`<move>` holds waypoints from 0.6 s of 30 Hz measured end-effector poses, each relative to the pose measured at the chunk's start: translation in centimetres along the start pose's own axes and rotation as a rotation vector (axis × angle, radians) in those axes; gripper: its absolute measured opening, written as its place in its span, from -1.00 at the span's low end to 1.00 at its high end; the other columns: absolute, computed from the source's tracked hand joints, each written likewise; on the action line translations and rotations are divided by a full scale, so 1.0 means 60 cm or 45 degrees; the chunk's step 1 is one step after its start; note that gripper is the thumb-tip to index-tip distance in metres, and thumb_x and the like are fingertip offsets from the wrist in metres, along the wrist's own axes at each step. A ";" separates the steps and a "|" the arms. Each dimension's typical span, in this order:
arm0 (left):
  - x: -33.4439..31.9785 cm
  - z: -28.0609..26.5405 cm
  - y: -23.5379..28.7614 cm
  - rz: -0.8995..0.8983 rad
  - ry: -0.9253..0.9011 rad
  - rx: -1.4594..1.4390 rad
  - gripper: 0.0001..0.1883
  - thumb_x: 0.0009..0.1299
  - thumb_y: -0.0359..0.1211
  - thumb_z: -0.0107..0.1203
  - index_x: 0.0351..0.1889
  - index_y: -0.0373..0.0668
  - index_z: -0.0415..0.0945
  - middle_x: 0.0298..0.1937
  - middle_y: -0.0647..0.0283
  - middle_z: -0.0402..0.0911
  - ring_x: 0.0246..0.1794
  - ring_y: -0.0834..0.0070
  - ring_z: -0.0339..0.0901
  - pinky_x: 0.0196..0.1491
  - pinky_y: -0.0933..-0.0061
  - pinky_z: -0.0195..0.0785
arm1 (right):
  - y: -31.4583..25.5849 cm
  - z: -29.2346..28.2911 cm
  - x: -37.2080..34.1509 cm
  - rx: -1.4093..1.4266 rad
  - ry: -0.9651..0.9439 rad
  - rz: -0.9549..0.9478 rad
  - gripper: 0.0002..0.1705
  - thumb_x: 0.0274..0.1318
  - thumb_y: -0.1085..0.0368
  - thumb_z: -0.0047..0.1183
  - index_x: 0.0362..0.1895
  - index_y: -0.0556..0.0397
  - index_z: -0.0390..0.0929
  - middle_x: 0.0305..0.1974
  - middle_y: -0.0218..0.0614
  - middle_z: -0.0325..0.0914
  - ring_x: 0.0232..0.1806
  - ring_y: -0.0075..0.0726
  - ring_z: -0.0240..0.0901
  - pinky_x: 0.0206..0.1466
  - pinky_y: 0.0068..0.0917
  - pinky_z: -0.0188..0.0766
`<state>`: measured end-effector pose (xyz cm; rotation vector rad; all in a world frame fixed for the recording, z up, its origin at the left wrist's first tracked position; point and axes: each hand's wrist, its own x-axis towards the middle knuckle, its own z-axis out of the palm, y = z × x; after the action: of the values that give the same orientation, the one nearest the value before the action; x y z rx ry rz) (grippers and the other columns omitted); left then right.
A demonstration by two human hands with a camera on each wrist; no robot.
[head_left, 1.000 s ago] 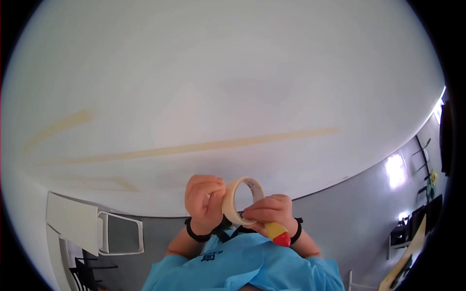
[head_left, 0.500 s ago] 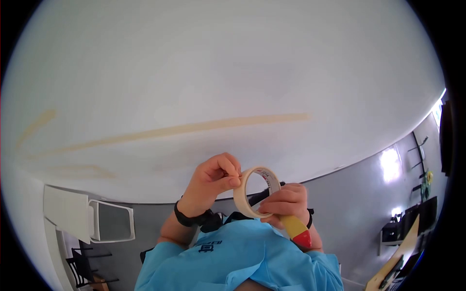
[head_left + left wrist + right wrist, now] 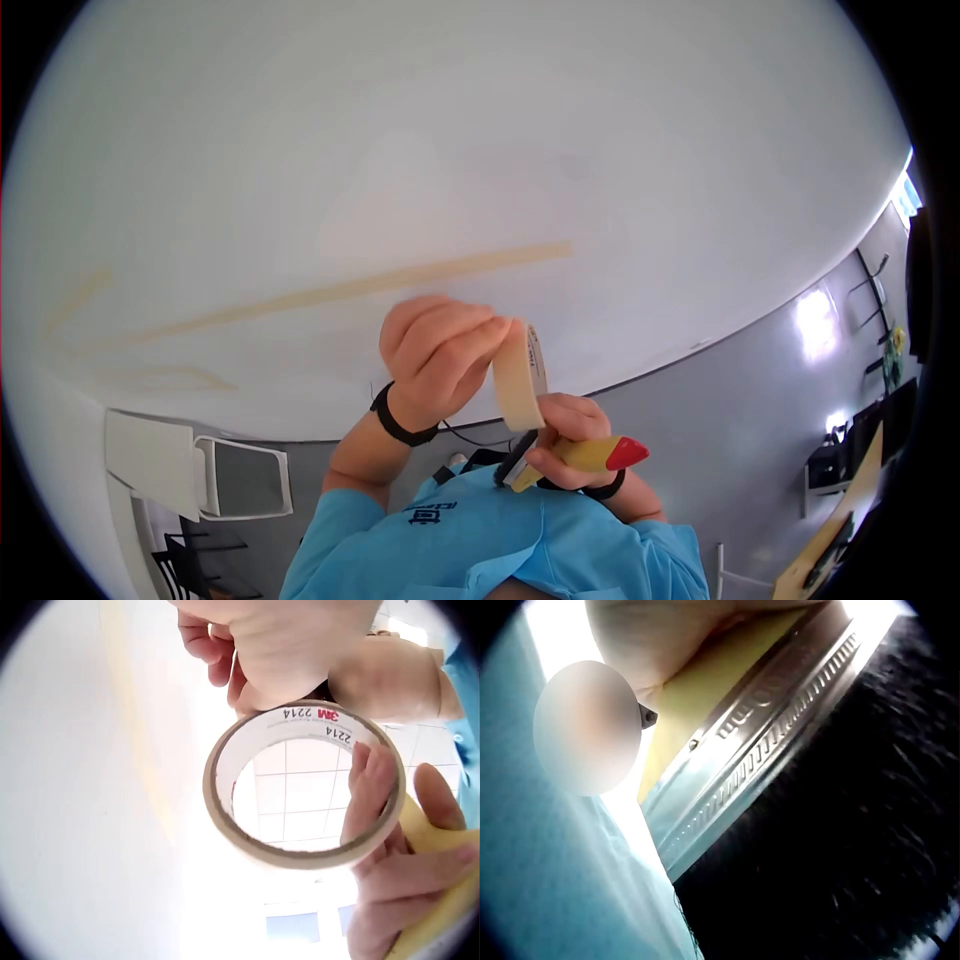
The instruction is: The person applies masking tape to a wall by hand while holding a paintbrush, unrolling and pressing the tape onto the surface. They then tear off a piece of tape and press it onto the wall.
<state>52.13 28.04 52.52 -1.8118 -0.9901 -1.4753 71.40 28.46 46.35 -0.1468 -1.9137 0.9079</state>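
Observation:
A cream roll of masking tape [image 3: 518, 382] stands between my two hands in front of the white wall. My left hand [image 3: 438, 352] pinches the tape at the roll's upper edge with curled fingers. My right hand [image 3: 572, 425] grips the roll's lower side, its fingers reaching through the ring in the left wrist view. The same hand holds a paintbrush [image 3: 598, 455] with a yellow, red-tipped handle. Its metal ferrule [image 3: 750, 735] and dark bristles [image 3: 840, 802] fill much of the right wrist view. The printed inside of the roll [image 3: 262, 739] faces the left wrist camera.
A long strip of tape [image 3: 400, 280] runs along the white wall [image 3: 500, 130], with shorter strips at the left. Behind are a white table [image 3: 150, 455], a chair [image 3: 245, 480] and a grey floor [image 3: 700, 430]. Shelving and desks stand far right.
The roll has turned from showing its open ring to nearly edge-on. My left hand has moved up, then onto its top edge. The brush handle has swung from pointing down to pointing right.

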 end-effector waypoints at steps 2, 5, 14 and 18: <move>0.021 0.015 -0.013 0.049 -0.017 0.006 -0.70 -0.06 -0.52 0.39 -0.37 -0.06 0.56 -0.34 0.38 0.50 -0.36 0.38 0.37 -0.30 0.39 0.27 | -0.007 -0.007 -0.001 0.048 0.007 0.138 -0.44 -0.26 0.43 0.23 -0.01 0.18 0.48 -0.38 -0.19 0.55 -0.67 -0.44 0.44 -0.52 -0.62 0.35; 0.040 0.045 -0.029 0.088 -0.021 0.004 -0.72 -0.05 -0.49 0.38 -0.38 -0.02 0.58 -0.39 0.40 0.43 -0.38 0.40 0.31 -0.28 0.38 0.20 | -0.004 -0.020 0.000 0.065 -0.009 0.267 -0.32 -0.16 0.42 0.19 0.17 0.22 0.35 -0.22 -0.15 0.53 -0.68 -0.52 0.36 -0.49 -0.67 0.29; 0.059 0.076 -0.039 0.057 0.067 0.127 -0.72 -0.07 -0.47 0.41 -0.39 0.01 0.61 -0.41 0.41 0.39 -0.36 0.40 0.32 -0.31 0.42 0.19 | 0.045 -0.022 0.025 0.435 0.216 0.330 -0.35 -0.04 0.44 0.10 0.23 0.15 0.32 0.27 -0.12 0.24 -0.63 -0.66 0.20 -0.55 -0.70 0.14; 0.050 0.083 -0.033 0.052 -0.028 0.110 -0.71 -0.08 -0.48 0.40 -0.39 0.03 0.62 -0.41 0.41 0.37 -0.35 0.40 0.30 -0.31 0.41 0.19 | 0.084 -0.009 0.027 0.155 0.322 0.204 -0.63 -0.11 0.50 0.17 -0.10 0.13 0.51 0.03 -0.13 0.44 -0.53 -0.53 0.39 -0.50 -0.62 0.31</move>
<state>53.46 33.71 54.40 -1.7800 -1.0062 -1.3694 69.68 33.07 44.40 -0.3307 -1.6255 1.0570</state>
